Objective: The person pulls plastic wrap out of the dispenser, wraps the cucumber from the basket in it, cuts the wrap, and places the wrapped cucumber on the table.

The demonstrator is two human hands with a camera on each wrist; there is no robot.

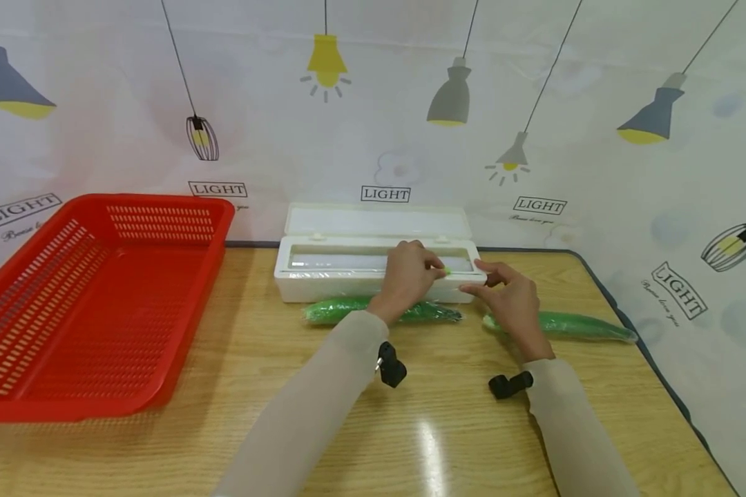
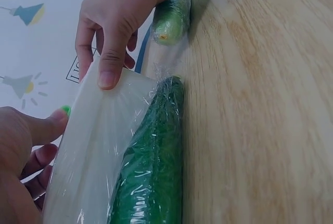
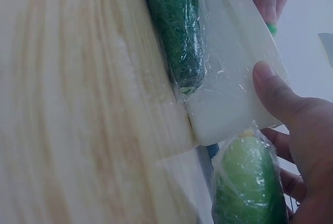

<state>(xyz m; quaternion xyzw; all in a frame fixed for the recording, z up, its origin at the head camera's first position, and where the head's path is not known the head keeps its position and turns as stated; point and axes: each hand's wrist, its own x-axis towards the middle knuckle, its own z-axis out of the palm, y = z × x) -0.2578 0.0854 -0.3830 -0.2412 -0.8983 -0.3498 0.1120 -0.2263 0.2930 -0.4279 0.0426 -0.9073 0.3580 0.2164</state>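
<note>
A white cling film dispenser (image 1: 304,288) stands against the wall with its lid (image 1: 379,222) raised. My left hand (image 1: 409,276) reaches over its front edge, thumb and fingers pinching a small green slider (image 1: 447,271) near the right end. The right hand (image 1: 512,298) grips the dispenser's right end, its thumb (image 3: 270,83) on the front face. Clear film stretches over the front, down to a film-covered cucumber (image 1: 332,310) lying along the dispenser's base; my left forearm hides its middle. A second wrapped cucumber (image 1: 587,326) lies partly behind the right hand.
A red plastic basket (image 1: 189,310) with slotted sides stands on the left of the wooden table (image 1: 472,442). Behind is a wall covering (image 1: 273,138) printed with lamps, which also runs along the table's right edge.
</note>
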